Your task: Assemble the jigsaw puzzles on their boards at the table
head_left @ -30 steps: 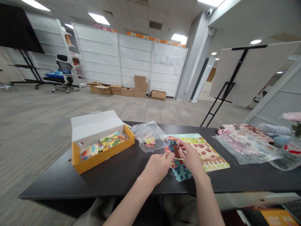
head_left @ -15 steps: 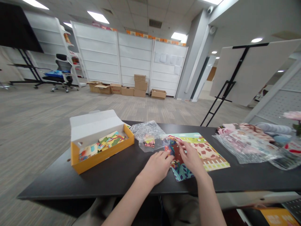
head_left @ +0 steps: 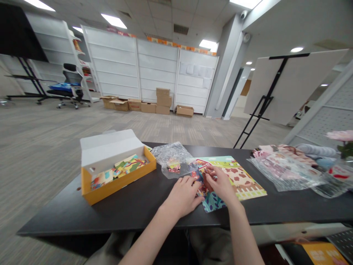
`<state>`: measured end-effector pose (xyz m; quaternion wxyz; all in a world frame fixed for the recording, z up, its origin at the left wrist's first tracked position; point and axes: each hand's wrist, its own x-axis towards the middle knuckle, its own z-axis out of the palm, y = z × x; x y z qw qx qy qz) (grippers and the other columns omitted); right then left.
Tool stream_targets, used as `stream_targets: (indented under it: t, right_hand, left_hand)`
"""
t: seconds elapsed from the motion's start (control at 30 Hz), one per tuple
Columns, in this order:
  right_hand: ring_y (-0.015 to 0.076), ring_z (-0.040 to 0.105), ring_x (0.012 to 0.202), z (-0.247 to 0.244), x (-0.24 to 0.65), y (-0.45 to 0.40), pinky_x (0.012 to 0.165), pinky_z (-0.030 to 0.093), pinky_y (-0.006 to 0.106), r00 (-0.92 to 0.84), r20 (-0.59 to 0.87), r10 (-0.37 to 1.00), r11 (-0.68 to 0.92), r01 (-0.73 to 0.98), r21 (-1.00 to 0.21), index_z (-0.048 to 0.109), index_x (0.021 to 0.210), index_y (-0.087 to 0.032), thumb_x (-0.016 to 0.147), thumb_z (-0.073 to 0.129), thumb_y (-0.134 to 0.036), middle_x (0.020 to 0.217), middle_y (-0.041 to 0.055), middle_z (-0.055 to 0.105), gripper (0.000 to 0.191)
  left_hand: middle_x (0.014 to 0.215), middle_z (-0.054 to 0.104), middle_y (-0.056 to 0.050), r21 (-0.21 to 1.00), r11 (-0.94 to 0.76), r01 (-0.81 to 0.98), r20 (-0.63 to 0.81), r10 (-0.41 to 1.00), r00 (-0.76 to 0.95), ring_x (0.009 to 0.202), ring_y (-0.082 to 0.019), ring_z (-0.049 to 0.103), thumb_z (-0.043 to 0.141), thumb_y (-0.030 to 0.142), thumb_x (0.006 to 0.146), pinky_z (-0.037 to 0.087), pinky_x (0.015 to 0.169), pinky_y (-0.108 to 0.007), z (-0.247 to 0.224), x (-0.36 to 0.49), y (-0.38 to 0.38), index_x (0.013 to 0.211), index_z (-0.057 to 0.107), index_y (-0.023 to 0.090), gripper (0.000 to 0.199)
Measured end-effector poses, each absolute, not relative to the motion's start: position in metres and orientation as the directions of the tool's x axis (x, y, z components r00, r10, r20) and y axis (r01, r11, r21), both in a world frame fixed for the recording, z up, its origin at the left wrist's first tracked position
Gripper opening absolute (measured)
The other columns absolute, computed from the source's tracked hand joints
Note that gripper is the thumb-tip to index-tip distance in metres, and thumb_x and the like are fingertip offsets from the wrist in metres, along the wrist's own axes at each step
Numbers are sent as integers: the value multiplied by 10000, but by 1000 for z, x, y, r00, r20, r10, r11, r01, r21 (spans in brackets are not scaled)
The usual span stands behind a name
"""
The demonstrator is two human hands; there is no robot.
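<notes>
My left hand (head_left: 185, 195) rests at the left edge of a colourful picture board (head_left: 244, 176), its fingers spread over small printed pieces. Above the board's dark left part, my right hand (head_left: 219, 182) has its thumb and fingertips pinched together; whatever is between them is too small to make out. Beyond those fingertips lies a red and white piece (head_left: 203, 164) near the board's upper left. The board's right part shows brown cow patches and a pale fence. Left of it, a clear plastic bag (head_left: 172, 152) lies by a few small printed pieces (head_left: 174, 168).
An open yellow box (head_left: 121, 184) with printed pieces inside stands at the left on the dark table (head_left: 132, 217). Plastic-wrapped pink items (head_left: 284, 169) lie at the right, near a pink flower (head_left: 340, 135). Cardboard boxes (head_left: 163, 101) stand by the far shelves.
My right hand has shifted slightly left and down, and the red and white piece shows more clearly. My left thumb is now spread further from its fingers. The camera view has moved slightly.
</notes>
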<state>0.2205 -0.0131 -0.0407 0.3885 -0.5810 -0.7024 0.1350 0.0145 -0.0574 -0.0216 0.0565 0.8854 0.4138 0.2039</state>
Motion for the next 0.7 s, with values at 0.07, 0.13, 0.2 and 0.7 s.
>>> stream_targets:
  t: [0.07, 0.13, 0.2, 0.7]
  right_hand:
    - [232, 681, 913, -41, 220, -12, 790, 579, 389, -9, 372, 928, 279, 678, -680, 658, 1080, -206, 853, 562, -351, 1109, 104, 688, 286]
    - [228, 691, 896, -40, 219, -12, 776, 586, 385, 9, 345, 939, 265, 620, -738, 657, 1070, -208, 837, 580, -367, 1131, 106, 694, 293]
    - [232, 698, 894, -38, 217, -12, 761, 593, 384, 30, 312, 949, 246, 549, -799, 653, 1072, -201, 822, 597, -393, 1127, 111, 702, 320]
    - [223, 683, 972, -34, 201, -27, 850, 588, 377, -295, 286, 912, 406, 534, -741, 666, 1151, -217, 785, 722, -275, 1120, 79, 683, 374]
  left_hand:
    - [1242, 662, -120, 273, -639, 719, 308, 766, 564, 1192, -292, 590, 652, 404, 923, 493, 1001, -450, -21, 14, -57, 1218, 619, 186, 368]
    - [1209, 673, -121, 278, -630, 725, 292, 775, 561, 1173, -289, 598, 636, 393, 935, 496, 990, -444, -20, 12, -56, 1211, 619, 179, 350]
    - [1171, 683, -120, 285, -624, 727, 272, 780, 563, 1153, -285, 608, 634, 390, 937, 499, 979, -435, -19, 11, -55, 1199, 621, 173, 340]
    - [1179, 661, -121, 414, -445, 794, 263, 894, 364, 1059, -271, 684, 621, 248, 895, 544, 860, -357, -20, 8, -48, 1379, 443, 178, 521]
